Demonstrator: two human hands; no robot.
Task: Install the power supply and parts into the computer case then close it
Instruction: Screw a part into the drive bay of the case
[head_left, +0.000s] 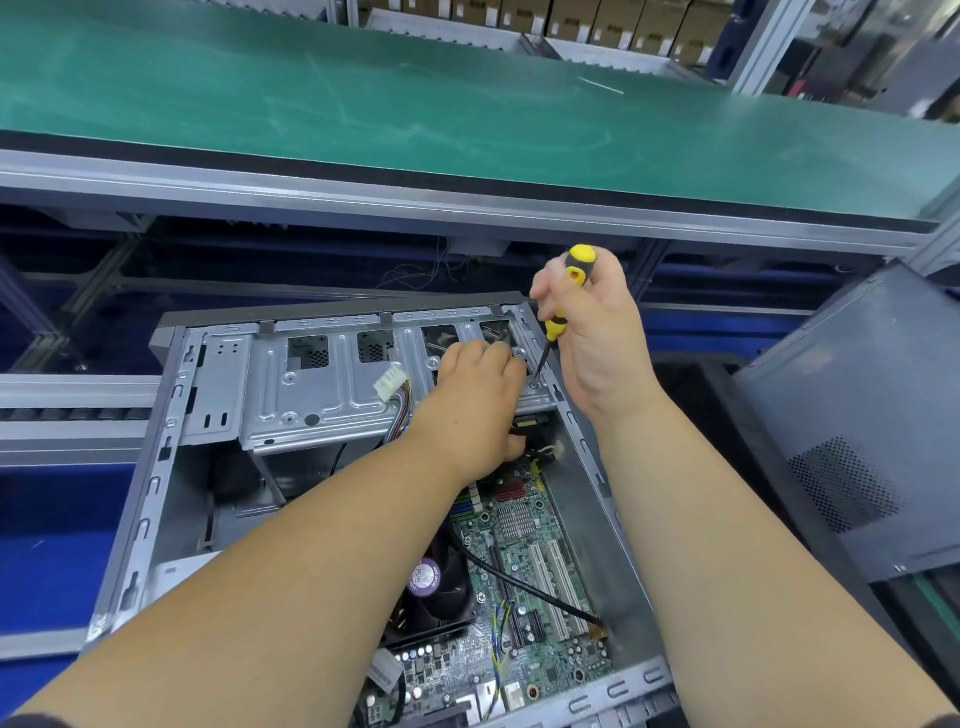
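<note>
The open computer case (156, 457) lies on its side on the blue work surface, below the green conveyor belt (415, 104). Inside it, at the far end, sits the metal drive cage (311, 395). The left hand (480, 395) rests on the cage's right end, fingers curled down. Right of it, the right hand (592, 322) grips a yellow-black screwdriver (563, 306), tip on a screw (534, 385). The detached side panel (857, 415) leans right of the case.

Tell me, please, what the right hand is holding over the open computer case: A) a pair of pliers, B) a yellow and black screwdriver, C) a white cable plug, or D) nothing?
B: the right hand grips a yellow and black screwdriver, its tip down on a screw at the case's far corner.
</note>
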